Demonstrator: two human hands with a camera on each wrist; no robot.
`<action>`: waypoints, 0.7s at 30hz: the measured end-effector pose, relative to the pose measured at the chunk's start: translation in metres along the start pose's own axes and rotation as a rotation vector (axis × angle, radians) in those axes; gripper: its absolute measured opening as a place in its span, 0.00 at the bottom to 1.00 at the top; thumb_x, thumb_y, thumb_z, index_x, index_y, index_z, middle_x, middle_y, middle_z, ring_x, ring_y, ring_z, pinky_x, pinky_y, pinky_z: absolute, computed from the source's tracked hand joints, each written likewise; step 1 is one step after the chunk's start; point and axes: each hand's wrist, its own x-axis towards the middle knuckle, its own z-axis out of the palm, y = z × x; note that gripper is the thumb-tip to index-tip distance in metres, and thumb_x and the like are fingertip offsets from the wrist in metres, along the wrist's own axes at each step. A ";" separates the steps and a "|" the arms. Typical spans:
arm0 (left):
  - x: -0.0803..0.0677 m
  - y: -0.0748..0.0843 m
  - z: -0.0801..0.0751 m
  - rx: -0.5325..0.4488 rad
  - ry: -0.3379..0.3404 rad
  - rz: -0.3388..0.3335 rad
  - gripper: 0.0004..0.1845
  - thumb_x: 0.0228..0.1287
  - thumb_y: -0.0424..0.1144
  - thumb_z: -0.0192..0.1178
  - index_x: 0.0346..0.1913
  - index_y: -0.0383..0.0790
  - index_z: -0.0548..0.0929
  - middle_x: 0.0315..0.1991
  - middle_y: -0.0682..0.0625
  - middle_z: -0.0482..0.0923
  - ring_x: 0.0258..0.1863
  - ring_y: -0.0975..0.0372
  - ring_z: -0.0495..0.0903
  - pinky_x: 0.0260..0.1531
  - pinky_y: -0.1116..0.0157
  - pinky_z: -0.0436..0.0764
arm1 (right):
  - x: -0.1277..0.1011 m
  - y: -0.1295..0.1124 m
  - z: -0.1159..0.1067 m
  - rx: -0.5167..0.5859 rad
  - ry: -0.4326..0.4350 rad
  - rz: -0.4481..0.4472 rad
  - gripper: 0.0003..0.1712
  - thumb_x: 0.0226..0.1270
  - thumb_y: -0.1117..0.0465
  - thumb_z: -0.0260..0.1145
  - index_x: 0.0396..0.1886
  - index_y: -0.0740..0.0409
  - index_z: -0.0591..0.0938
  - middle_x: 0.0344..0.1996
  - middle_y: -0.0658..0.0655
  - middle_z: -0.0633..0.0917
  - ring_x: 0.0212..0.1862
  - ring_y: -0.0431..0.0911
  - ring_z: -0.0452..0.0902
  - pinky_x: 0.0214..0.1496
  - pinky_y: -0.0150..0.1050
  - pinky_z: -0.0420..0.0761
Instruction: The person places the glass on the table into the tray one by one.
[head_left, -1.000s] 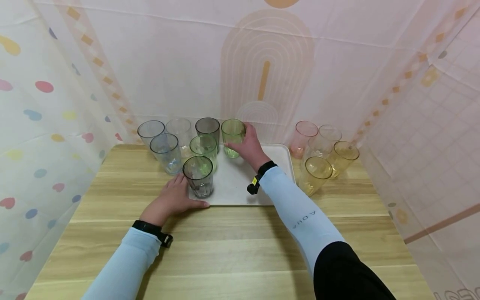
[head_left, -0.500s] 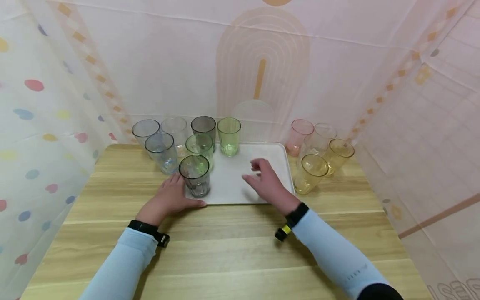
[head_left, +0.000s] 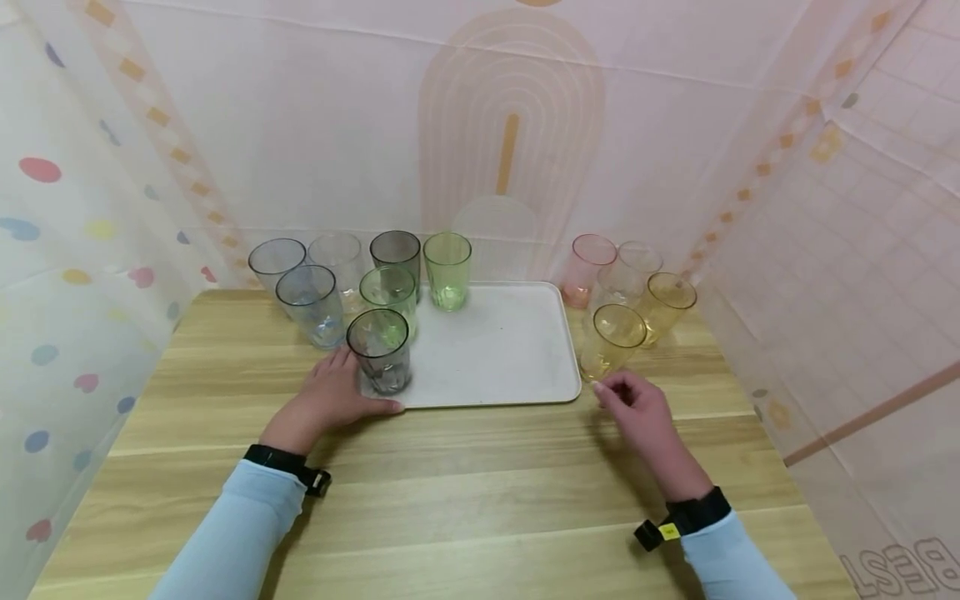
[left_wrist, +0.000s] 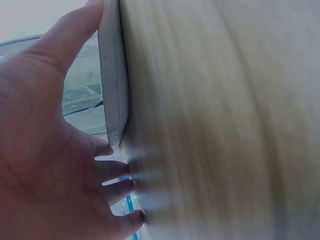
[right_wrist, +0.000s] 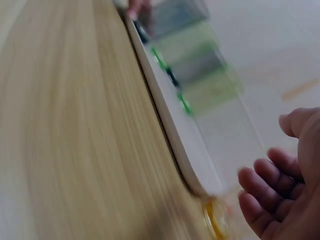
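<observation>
My left hand (head_left: pixel 330 396) rests at the front left corner of a white tray (head_left: pixel 495 350). In the left wrist view its thumb and fingers lie along the tray's rim (left_wrist: pixel 111 75). On the tray's left part stand a smoky grey glass (head_left: pixel 386 367), a green glass (head_left: pixel 390 292) behind it, a darker grey glass (head_left: pixel 396 250) and another green glass (head_left: pixel 448 275) at the back. My right hand (head_left: pixel 643 417), fingers loosely bent and holding nothing, is close to the base of a yellow glass (head_left: pixel 611 346); whether they touch is unclear. The right wrist view is blurred.
Left of the tray stand two bluish glasses (head_left: pixel 311 312) and a clear glass (head_left: pixel 337 258). Right of it are a pink glass (head_left: pixel 585 275), clear glass (head_left: pixel 626 279) and second yellow glass (head_left: pixel 667 308). The wooden table (head_left: pixel 465 492) meets patterned cloth (head_left: pixel 510 150) behind.
My right hand has let go of the back green glass, left standing on the tray, and moved right and toward me to the front yellow glass. The left hand stays at the tray corner.
</observation>
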 end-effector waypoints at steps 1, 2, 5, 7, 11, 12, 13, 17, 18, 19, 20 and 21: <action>0.000 0.000 0.000 0.001 0.001 0.000 0.81 0.53 0.79 0.76 0.86 0.20 0.46 0.85 0.22 0.47 0.83 0.26 0.49 0.81 0.28 0.50 | 0.000 0.002 -0.005 -0.010 0.036 0.024 0.13 0.81 0.57 0.73 0.43 0.63 0.85 0.36 0.57 0.85 0.38 0.46 0.80 0.38 0.32 0.81; -0.001 -0.001 0.000 -0.002 0.003 0.000 0.81 0.53 0.79 0.76 0.86 0.21 0.46 0.86 0.22 0.47 0.83 0.26 0.49 0.81 0.28 0.50 | 0.001 0.004 -0.010 -0.022 0.071 0.050 0.15 0.81 0.55 0.74 0.45 0.64 0.84 0.38 0.58 0.85 0.39 0.46 0.79 0.38 0.32 0.81; -0.002 -0.001 0.000 -0.008 0.006 -0.001 0.81 0.53 0.79 0.76 0.86 0.22 0.46 0.86 0.22 0.47 0.83 0.27 0.49 0.82 0.28 0.50 | 0.009 0.012 -0.019 -0.023 0.137 0.111 0.24 0.79 0.51 0.75 0.55 0.65 0.78 0.49 0.62 0.82 0.48 0.51 0.79 0.47 0.36 0.82; -0.003 -0.001 -0.001 -0.006 0.006 -0.006 0.81 0.53 0.79 0.76 0.86 0.21 0.46 0.86 0.22 0.46 0.83 0.27 0.49 0.82 0.28 0.49 | 0.017 0.016 -0.021 -0.001 0.156 0.105 0.32 0.77 0.51 0.77 0.64 0.66 0.72 0.58 0.64 0.78 0.58 0.54 0.77 0.59 0.42 0.82; -0.004 -0.002 -0.001 -0.003 0.006 -0.011 0.81 0.53 0.79 0.76 0.86 0.21 0.46 0.86 0.22 0.45 0.83 0.26 0.48 0.82 0.28 0.49 | 0.037 0.023 -0.019 0.089 0.138 0.036 0.50 0.74 0.56 0.80 0.81 0.66 0.60 0.74 0.69 0.69 0.76 0.59 0.66 0.79 0.57 0.70; -0.004 -0.002 -0.002 -0.003 0.006 -0.010 0.81 0.53 0.78 0.76 0.86 0.20 0.46 0.86 0.21 0.45 0.83 0.26 0.48 0.81 0.28 0.49 | 0.041 0.024 -0.017 0.108 0.132 0.024 0.53 0.73 0.57 0.81 0.84 0.64 0.58 0.76 0.69 0.67 0.78 0.59 0.64 0.81 0.58 0.68; -0.004 -0.002 -0.002 -0.004 0.006 -0.009 0.81 0.53 0.78 0.76 0.86 0.20 0.46 0.86 0.21 0.45 0.83 0.25 0.48 0.81 0.28 0.49 | 0.045 0.025 -0.016 0.122 0.122 0.020 0.56 0.72 0.57 0.81 0.86 0.62 0.55 0.79 0.68 0.65 0.80 0.59 0.62 0.83 0.59 0.66; -0.004 -0.001 -0.002 -0.017 -0.002 -0.009 0.81 0.53 0.79 0.76 0.87 0.23 0.45 0.86 0.22 0.44 0.83 0.26 0.47 0.81 0.27 0.48 | 0.056 0.029 -0.010 0.187 0.093 -0.001 0.61 0.71 0.59 0.82 0.90 0.58 0.50 0.83 0.65 0.63 0.84 0.57 0.58 0.86 0.58 0.61; -0.004 0.000 -0.002 -0.020 -0.006 -0.009 0.81 0.53 0.79 0.75 0.87 0.23 0.45 0.86 0.22 0.44 0.84 0.26 0.46 0.81 0.27 0.47 | 0.058 0.029 -0.009 0.204 0.091 -0.004 0.61 0.71 0.60 0.82 0.90 0.57 0.51 0.83 0.64 0.64 0.84 0.56 0.58 0.87 0.57 0.60; -0.004 0.001 -0.002 -0.021 -0.010 -0.010 0.81 0.53 0.80 0.75 0.88 0.24 0.44 0.87 0.22 0.43 0.84 0.26 0.46 0.82 0.27 0.47 | 0.059 0.029 -0.008 0.219 0.091 -0.006 0.61 0.71 0.60 0.82 0.90 0.57 0.51 0.83 0.64 0.66 0.85 0.55 0.58 0.87 0.56 0.59; -0.004 0.001 -0.003 -0.023 -0.012 -0.008 0.81 0.53 0.80 0.75 0.88 0.24 0.44 0.87 0.22 0.42 0.84 0.26 0.45 0.81 0.27 0.47 | 0.059 0.030 -0.007 0.235 0.093 -0.012 0.60 0.71 0.62 0.82 0.90 0.56 0.52 0.82 0.64 0.67 0.84 0.54 0.59 0.88 0.55 0.58; -0.004 0.002 -0.003 -0.024 -0.013 -0.008 0.81 0.54 0.80 0.75 0.88 0.24 0.43 0.87 0.22 0.42 0.84 0.26 0.45 0.82 0.27 0.46 | 0.060 0.030 -0.007 0.248 0.097 -0.015 0.59 0.71 0.62 0.81 0.90 0.56 0.53 0.81 0.64 0.69 0.84 0.53 0.59 0.88 0.55 0.58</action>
